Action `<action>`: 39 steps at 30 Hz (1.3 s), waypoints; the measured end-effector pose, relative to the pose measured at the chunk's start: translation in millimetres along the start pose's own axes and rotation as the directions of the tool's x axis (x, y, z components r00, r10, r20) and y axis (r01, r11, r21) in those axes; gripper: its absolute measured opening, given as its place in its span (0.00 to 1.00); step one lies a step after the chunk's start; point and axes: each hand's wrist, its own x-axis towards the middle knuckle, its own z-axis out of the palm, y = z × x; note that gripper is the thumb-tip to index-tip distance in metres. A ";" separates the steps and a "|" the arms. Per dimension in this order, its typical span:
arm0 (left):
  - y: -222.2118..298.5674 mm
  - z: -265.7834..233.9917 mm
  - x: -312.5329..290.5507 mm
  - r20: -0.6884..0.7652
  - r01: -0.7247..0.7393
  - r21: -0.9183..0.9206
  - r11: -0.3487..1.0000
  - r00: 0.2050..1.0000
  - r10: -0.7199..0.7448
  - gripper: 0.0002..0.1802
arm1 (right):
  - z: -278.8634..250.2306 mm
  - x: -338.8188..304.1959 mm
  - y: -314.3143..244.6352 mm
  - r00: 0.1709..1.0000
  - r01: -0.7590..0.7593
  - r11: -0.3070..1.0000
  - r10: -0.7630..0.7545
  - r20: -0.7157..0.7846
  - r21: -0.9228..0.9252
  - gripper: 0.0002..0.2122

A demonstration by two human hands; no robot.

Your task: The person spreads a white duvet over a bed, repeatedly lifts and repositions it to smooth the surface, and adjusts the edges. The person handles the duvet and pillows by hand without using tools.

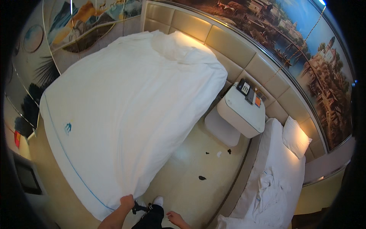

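Note:
A white duvet (126, 99) with a blue line along its foot end is spread over the large bed on the left. My left hand (127, 201) is closed on its edge at the near right corner, where folds run up from my fingers. Bunched cloth lies along the duvet's far end, below the padded headboard. My right hand (175, 218) hangs to the right of my legs, away from both beds. Its fingers are loosely bent and apart, and nothing shows in them.
Between the beds stands a white nightstand (240, 110) bearing a telephone (243, 87). Several small dark scraps, including a black piece (202, 178), lie on the floor. The narrow bed at right holds a pillow (296, 137) and crumpled white cloth (268, 187). My shoe (158, 201) is beside the large bed.

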 end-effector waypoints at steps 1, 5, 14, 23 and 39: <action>13.7 -4.4 9.4 0.334 -0.153 0.040 0.987 0.934 0.131 0.15 | -23.4 1.1 -2.9 0.999 -0.031 0.999 0.031 -0.011 -0.018 0.11; 131.1 3.1 17.5 0.446 -0.372 -0.029 0.928 0.826 0.345 0.16 | -107.1 15.2 -19.4 0.966 0.153 0.962 -0.194 -0.171 -0.226 0.10; 345.6 -209.3 186.7 -0.236 -0.444 -0.309 0.841 0.892 0.385 0.15 | -325.1 98.2 -110.2 0.968 0.250 0.957 -0.252 -0.010 0.150 0.10; 359.0 -240.2 252.0 -0.004 -0.220 -0.163 0.962 0.975 0.223 0.17 | -598.9 217.4 -154.2 0.875 0.302 0.933 -0.352 -0.332 -0.194 0.09; 539.9 -453.6 457.9 0.050 -0.207 -0.149 0.967 0.975 0.216 0.16 | -878.8 458.7 -285.9 0.933 0.254 0.952 -0.288 -0.217 -0.171 0.20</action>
